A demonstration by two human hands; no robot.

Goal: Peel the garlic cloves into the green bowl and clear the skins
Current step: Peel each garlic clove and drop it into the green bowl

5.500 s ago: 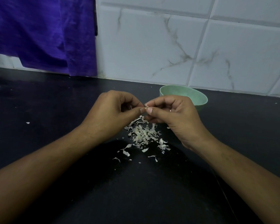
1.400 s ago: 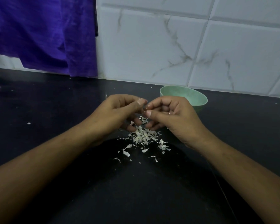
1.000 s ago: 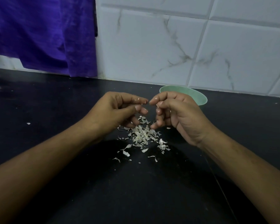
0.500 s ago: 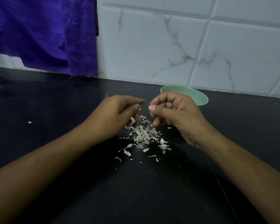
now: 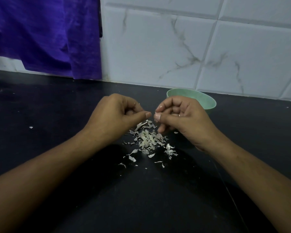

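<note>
A pile of pale garlic skins (image 5: 148, 139) lies on the black counter (image 5: 57, 106), with flakes scattered toward me. My left hand (image 5: 114, 115) and my right hand (image 5: 183, 118) hover just above the pile's far side, thumbs almost touching. Both have their fingers curled in. No clove shows in either hand; only tiny skin flakes cling to the fingertips. The green bowl (image 5: 207, 101) stands right behind my right hand, which hides its near rim. Its contents are out of sight.
A purple cloth (image 5: 45, 34) hangs down to the counter at the back left. A white marbled tile wall (image 5: 158, 47) runs along the back. One stray flake (image 5: 31, 127) lies on the counter to the left.
My fingertips were pinched together on something small 5.5 s ago; they have since come apart, and the right hand lifted and turned its curled fingers toward me. The pile and the bowl have not moved.
</note>
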